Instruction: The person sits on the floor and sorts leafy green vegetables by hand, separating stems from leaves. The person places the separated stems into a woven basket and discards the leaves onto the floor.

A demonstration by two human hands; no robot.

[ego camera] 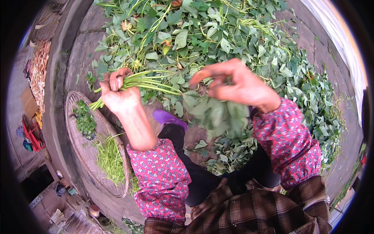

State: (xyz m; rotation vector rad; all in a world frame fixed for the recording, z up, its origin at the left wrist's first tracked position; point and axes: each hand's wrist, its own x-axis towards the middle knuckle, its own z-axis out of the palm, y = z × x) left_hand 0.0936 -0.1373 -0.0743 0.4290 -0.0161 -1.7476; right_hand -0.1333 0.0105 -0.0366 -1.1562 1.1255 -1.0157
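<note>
My left hand (118, 89) is closed around a bunch of long green leaf stems (146, 82), whose cut ends stick out below the fist. The leaves of the bunch (216, 114) hang blurred at its right end. My right hand (233, 83) is just above those leaves, fingers curled and blurred by motion; whether it grips any is unclear. A large heap of leafy green vines (187, 38) lies on the paving in front of me. To the left, a shallow oval woven basket (124, 163) holds bare green stems (109, 159) and a small pile of dark green leaves (84, 120).
More loose leaves (230, 152) lie between my legs, near a purple shoe (169, 118). A raised concrete edge (58, 87) runs along the left, with corn cobs (39, 73) and a red plastic object (32, 133) beyond it. White sheeting (342, 44) borders the right.
</note>
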